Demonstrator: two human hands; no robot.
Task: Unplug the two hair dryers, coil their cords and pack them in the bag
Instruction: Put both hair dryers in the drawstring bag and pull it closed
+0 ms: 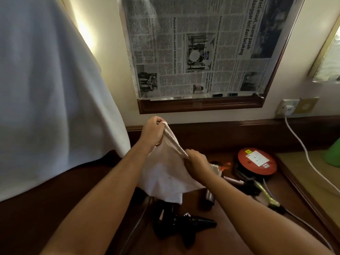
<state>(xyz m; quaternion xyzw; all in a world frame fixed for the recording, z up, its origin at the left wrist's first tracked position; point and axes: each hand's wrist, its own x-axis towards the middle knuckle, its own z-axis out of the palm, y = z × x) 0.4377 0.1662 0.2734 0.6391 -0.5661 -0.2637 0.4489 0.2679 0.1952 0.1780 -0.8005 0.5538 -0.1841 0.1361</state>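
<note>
A white cloth bag [163, 175] hangs above the dark wooden table [228, 225]. My left hand [151, 130] grips its top edge high up by the wall. My right hand [197, 161] pinches the same edge lower down, so the edge is stretched between both hands. Below the bag lies a black hair dryer [184, 225] with a ribbed cord end. A second dark dryer [208, 196] shows partly to the right of the bag, its body mostly hidden.
A red round extension reel [256, 161] with a white socket sits at the back right. A white cable [301, 146] runs from a wall socket [288, 106]. A white curtain [47, 100] hangs left. A newspaper-covered frame [198, 48] is on the wall.
</note>
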